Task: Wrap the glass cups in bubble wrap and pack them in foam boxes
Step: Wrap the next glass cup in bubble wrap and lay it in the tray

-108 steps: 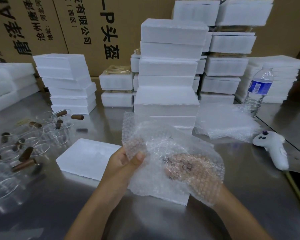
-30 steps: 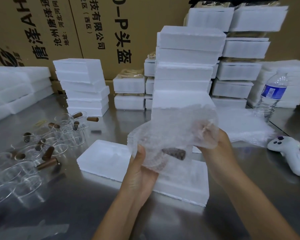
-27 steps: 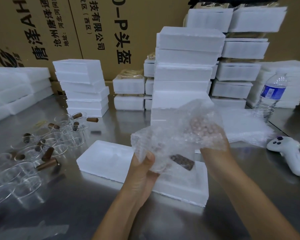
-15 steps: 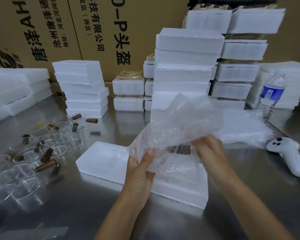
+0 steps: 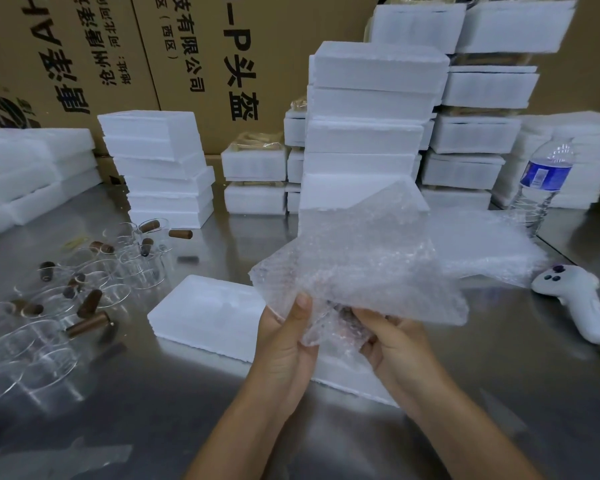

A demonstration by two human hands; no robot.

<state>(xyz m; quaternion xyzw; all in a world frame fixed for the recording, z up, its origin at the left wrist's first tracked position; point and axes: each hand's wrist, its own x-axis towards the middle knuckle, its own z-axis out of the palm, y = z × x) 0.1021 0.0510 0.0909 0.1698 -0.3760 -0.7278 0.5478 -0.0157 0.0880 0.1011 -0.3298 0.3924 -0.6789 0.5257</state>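
Clear bubble wrap [image 5: 361, 265], a crinkled sheet, is held just above a white open foam box [image 5: 205, 317] on a steel table [image 5: 153, 410]. The left hand [image 5: 284, 344] pinches its lower edge, and the right hand [image 5: 395, 344] curls round the bundle, where a glass cup with a dark handle [image 5: 343, 311] barely shows. A loose fold could let the cup slip out. Unwrapped glass cups [image 5: 94, 271] crowd the left, and a tall stack of foam boxes [image 5: 368, 133] stands behind.

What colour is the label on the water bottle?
Blue with a white patch. The water bottle stands far right in the head view.
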